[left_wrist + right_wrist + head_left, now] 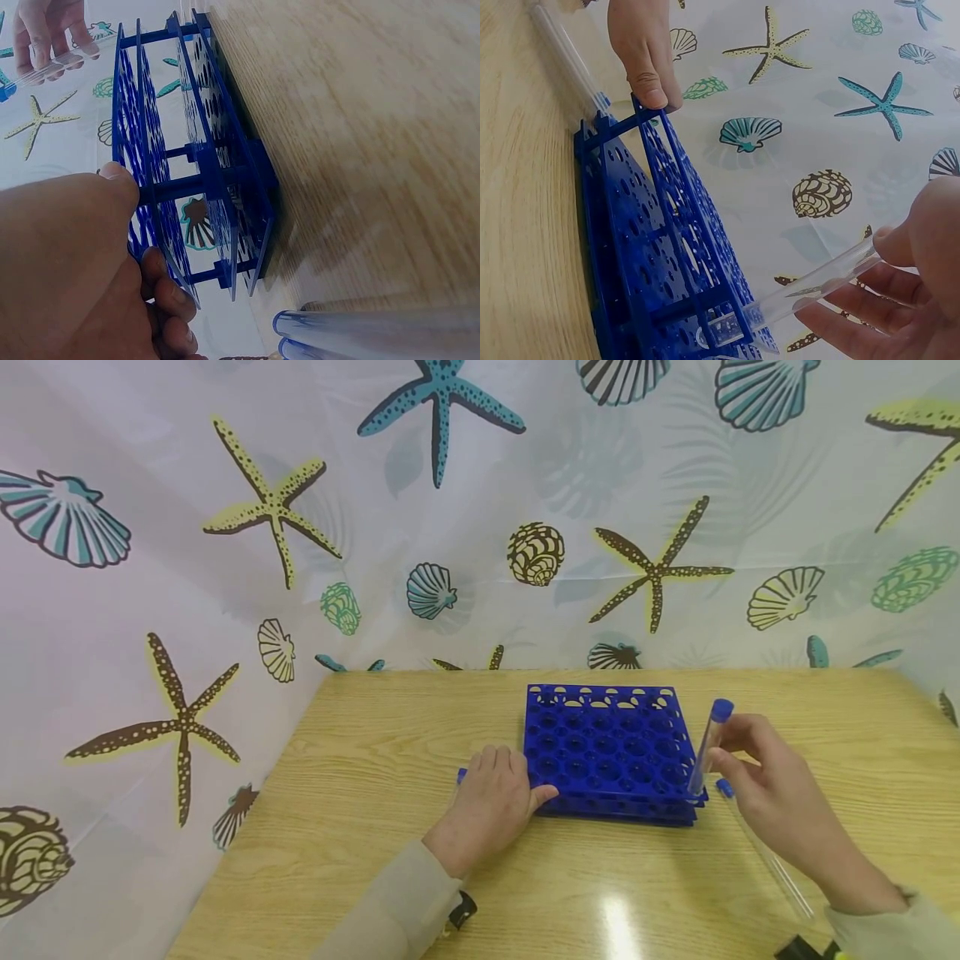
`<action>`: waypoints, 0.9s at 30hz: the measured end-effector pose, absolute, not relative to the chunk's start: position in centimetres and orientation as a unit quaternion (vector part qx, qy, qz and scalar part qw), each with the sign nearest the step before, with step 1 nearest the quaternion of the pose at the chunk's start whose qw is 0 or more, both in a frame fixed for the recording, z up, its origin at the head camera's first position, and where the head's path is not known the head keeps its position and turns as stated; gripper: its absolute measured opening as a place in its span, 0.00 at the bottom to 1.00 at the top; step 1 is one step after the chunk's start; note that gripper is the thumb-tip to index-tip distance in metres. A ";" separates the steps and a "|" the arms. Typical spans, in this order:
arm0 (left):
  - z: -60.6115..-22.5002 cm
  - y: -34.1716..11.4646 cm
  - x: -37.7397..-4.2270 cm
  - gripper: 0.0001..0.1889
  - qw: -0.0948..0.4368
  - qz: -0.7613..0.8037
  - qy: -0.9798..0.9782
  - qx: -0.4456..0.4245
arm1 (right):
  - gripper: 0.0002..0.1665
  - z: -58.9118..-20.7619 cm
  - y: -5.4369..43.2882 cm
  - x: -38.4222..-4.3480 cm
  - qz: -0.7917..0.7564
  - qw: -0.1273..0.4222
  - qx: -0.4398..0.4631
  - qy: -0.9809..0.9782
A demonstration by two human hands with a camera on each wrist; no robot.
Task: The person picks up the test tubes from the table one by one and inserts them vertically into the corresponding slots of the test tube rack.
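A blue test tube rack [607,747] with several rows of round holes stands on the table. My left hand [491,797] grips its near left corner, thumb along the front edge; in the left wrist view the fingers [169,292] curl at the rack's end. My right hand [765,785] pinches a clear test tube [817,281] with a blue cap [722,709] between thumb and fingers. This tube leans slightly, cap up, and its rounded bottom is at the rack's near right corner, within the outline of the top plate in the right wrist view.
Another capped test tube [772,860] lies on the table [360,760] to the right, beneath my right forearm. Two more tubes [375,330] lie left of the rack, mostly hidden by my left hand in the head view. Behind the table hangs a shell-and-starfish patterned cloth [480,527].
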State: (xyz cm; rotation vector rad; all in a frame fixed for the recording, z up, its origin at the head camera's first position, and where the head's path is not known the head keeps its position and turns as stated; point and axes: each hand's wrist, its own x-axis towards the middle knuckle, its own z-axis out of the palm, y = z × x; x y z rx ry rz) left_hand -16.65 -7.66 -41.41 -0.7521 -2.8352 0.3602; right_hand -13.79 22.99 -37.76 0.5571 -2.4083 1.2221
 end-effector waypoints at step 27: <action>-41.3 -7.7 -16.5 0.29 0.102 0.118 -0.954 -0.254 | 0.11 -39.5 22.9 -13.6 0.446 0.177 0.205 -0.853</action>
